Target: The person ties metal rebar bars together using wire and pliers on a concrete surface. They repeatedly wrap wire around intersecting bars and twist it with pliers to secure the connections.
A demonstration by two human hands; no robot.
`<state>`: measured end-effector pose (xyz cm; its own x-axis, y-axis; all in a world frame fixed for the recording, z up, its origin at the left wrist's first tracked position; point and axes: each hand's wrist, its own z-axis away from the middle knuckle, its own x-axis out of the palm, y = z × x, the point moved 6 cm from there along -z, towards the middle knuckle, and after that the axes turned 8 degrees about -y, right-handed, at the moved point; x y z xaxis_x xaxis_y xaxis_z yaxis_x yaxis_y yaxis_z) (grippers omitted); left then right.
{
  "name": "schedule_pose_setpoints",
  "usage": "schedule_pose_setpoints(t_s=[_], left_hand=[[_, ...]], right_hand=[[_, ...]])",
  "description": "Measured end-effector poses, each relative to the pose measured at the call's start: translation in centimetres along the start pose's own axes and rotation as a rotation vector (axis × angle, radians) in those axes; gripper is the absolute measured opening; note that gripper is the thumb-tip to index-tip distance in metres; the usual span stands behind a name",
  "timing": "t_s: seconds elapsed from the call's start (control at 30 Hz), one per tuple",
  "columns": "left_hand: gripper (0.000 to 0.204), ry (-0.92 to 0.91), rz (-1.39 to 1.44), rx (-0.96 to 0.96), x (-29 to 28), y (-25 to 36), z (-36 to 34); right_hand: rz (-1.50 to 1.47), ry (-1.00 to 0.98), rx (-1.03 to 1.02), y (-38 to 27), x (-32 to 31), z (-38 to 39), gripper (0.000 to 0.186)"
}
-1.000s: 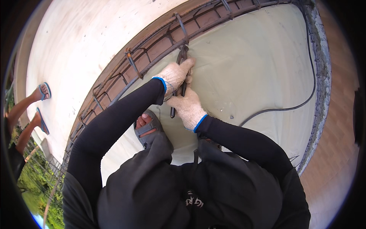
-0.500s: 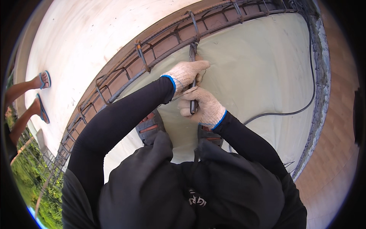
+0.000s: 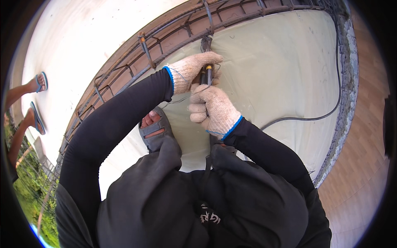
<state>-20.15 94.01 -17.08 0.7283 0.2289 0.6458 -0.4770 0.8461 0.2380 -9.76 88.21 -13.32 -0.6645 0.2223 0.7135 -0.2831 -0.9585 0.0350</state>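
Note:
Both my hands wear white knit gloves with blue cuffs. My left hand (image 3: 186, 71) is closed around the upper part of what look like pliers, its fingers partly hidden behind them. Two dark handles with yellow bands show between my hands, so the pliers (image 3: 209, 73) are in part visible. Their dark head points away from me, near the rebar cage (image 3: 178, 53). Just below, my right hand (image 3: 215, 108) is closed round the lower handles. A thin wire (image 3: 178, 100) loops out to the left from between the gloves.
I stand in dark sandals on pale plastic sheeting (image 3: 269, 74). A black cable (image 3: 297, 119) curves over it at the right, by a rough concrete edge (image 3: 340, 120). Another person's sandalled feet (image 3: 39, 82) are on the white surface at the left.
My left hand has moved slightly left and up, my right hand slightly left. The two handles now show apart, with yellow bands visible. My view has shifted a little.

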Motion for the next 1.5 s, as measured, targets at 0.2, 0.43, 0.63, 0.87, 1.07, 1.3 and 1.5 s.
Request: schedule_pose_setpoints(t_s=[0.2, 0.43, 0.63, 0.87, 1.07, 1.3, 1.5], left_hand=[[0.023, -0.224, 0.319, -0.038, 1.1, 0.1, -0.3], [0.023, -0.376, 0.688, 0.04, 2.6, -0.2, -3.0], [0.023, -0.107, 0.644, 0.032, 5.6, 1.6, -3.3], [0.029, 0.143, -1.851, 0.327, 6.3, 2.8, -7.0], [0.031, 0.223, -1.692, 0.37, 2.9, 1.2, -5.8], [0.027, 0.086, -0.068, 0.08, -0.1, -0.6, 0.1], [0.023, -0.266, 0.322, 0.039, -0.1, -0.4, -1.4]], right_hand=[[-0.585, -0.427, 0.08, -0.8, 4.0, 0.0, 0.022], [-0.441, -0.395, 0.171, -3.7, 3.9, 2.5, 0.017], [1.012, 0.097, 0.118, -13.9, 4.4, 6.4, 0.031], [2.326, 0.2, 0.495, -14.8, 5.4, 4.1, 0.03], [1.673, 0.142, 0.339, -10.6, -1.7, 2.7, 0.013], [-0.157, -0.248, 0.084, -1.1, -1.4, 0.1, 0.007], [-0.412, -0.517, 0.162, 0.2, 0.4, -1.1, 0.015]])
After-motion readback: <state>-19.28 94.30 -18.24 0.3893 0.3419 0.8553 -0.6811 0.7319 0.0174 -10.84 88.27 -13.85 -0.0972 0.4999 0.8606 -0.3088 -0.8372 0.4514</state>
